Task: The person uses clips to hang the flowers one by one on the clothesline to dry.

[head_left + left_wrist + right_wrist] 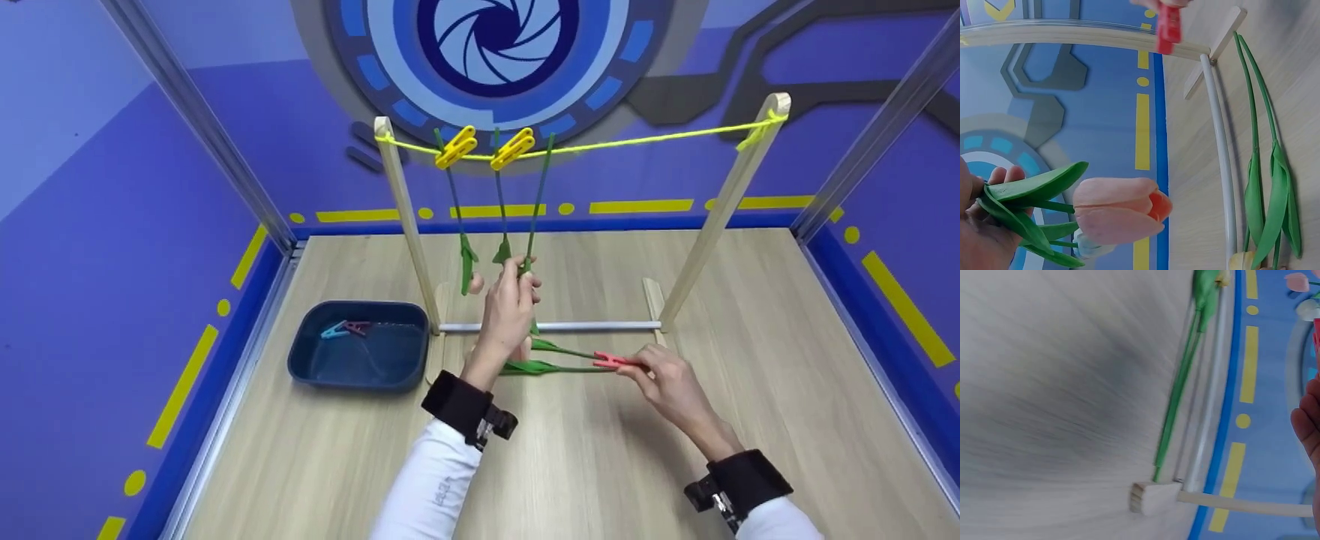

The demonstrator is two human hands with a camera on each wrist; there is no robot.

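My left hand (508, 311) grips an artificial pink tulip (1120, 208) by its leaves and lower stem. The flower hangs head down, and its bare green stem (541, 196) reaches up past the yellow string (626, 141). Between thumb and fingers, my right hand (670, 381) pinches a red clothespin (611, 361), low and to the right of the left hand. Two more tulips hang upside down from the string under yellow clothespins (456, 148). On the table, two tulips (551, 367) lie side by side, their heads hidden behind the left arm in the head view.
A wooden post (405, 217) and another post (724, 217) hold up the string, with a white rod (600, 326) joining their feet. Left of the rack stands a dark blue basin (358, 382) holding a light blue clothespin (334, 330) and a dark red one. Patterned walls enclose the table.
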